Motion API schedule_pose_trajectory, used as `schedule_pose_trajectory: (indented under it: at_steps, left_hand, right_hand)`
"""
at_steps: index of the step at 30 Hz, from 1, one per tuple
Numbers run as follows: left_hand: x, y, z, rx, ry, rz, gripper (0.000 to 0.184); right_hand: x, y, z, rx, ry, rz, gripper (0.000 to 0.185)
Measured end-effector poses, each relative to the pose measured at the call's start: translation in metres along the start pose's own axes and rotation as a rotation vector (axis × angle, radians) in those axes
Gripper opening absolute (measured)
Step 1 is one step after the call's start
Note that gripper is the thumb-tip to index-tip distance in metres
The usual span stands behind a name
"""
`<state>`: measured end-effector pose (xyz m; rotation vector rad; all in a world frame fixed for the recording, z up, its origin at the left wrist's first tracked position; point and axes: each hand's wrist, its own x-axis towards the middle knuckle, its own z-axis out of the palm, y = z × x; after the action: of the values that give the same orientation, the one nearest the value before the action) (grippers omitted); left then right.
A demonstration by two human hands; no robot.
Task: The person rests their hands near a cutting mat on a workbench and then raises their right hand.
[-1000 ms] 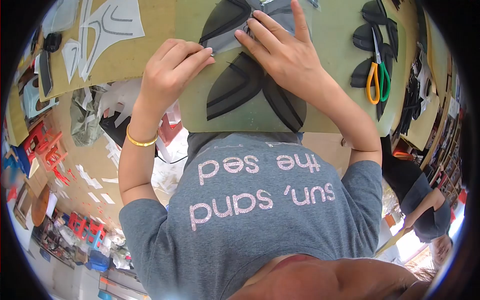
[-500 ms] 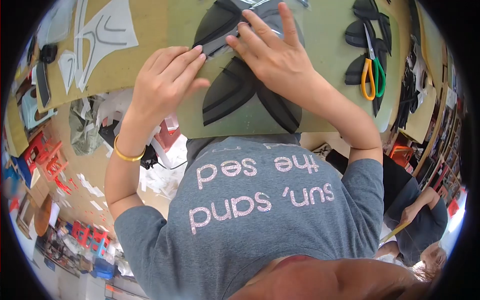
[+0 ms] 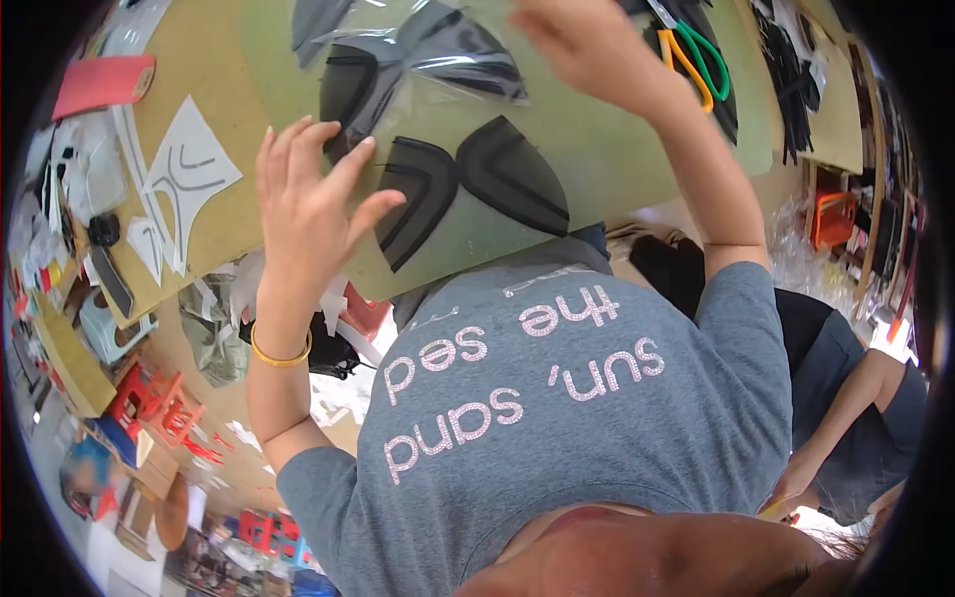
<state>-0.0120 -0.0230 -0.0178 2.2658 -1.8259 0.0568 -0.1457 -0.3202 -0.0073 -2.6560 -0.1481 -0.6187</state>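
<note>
Head view: black, sheer, curved fabric panel (image 3: 347, 88) laid far on pale-green table (image 3: 612, 154); left hand (image 3: 306, 194) spread, empty; right hand (image 3: 587, 48) blurred, grip cannot be told. Probably light, limp; best pinched by edge.

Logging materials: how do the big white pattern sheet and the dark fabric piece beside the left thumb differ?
The pattern sheet is white, the fabric piece dark. The sheet has thin lines, the piece broad bands. The sheet lies left of the left hand, the piece right. Both lie on the table.
</note>
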Motion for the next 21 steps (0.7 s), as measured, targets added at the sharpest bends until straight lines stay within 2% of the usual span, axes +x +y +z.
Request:
schedule_pose_trajectory:
  at_steps: [2,4,8,12,18,21]
  left_hand:
    - [0.009,-0.001,0.002,-0.064,0.058,-0.009,0.040]
    - [0.014,0.001,0.005,-0.052,0.079,-0.002,0.034]
    - [0.031,0.012,0.017,-0.111,0.150,0.035,0.032]
    - [0.049,0.029,0.026,-0.076,0.171,0.081,0.046]
    - [0.050,0.031,0.038,0.032,0.126,0.063,0.064]
    - [0.047,0.030,0.041,0.056,0.094,0.062,0.068]
  right_hand:
    - [-0.026,0.015,-0.015,0.081,0.028,0.043,0.033]
    - [-0.051,0.009,-0.020,0.077,-0.015,0.064,0.029]
    - [-0.081,0.008,-0.008,-0.095,-0.082,-0.093,0.052]
    - [-0.075,-0.003,0.001,-0.196,-0.040,-0.224,0.053]
    - [-0.067,-0.006,0.024,-0.312,0.048,-0.367,0.032]
    - [-0.068,-0.005,0.029,-0.360,0.063,-0.419,0.029]
